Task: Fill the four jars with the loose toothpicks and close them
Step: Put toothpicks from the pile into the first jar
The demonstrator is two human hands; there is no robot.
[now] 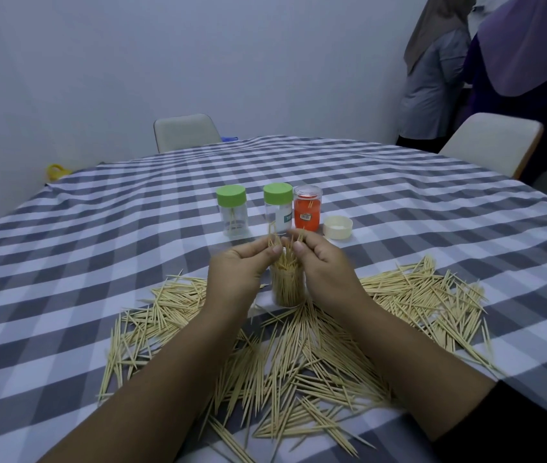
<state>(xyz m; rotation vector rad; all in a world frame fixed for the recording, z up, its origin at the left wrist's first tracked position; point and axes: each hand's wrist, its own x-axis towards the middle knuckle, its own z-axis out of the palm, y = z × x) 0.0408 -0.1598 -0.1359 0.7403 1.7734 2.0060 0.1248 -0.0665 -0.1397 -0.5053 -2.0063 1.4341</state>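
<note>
Open clear jar (287,289) packed with toothpicks, left hand (237,267) and right hand (324,265) directly above it, fingers curled pinching toothpick bundles (40,243), loose toothpicks (299,362) scattered around jar.

Four jars (287,285), one loose lid (338,227), two chairs (187,132).

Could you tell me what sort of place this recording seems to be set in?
Probably a dining or meeting room, not a workshop: a large table under a checked tablecloth, cushioned chairs pulled up to it, and plain white walls.
</note>
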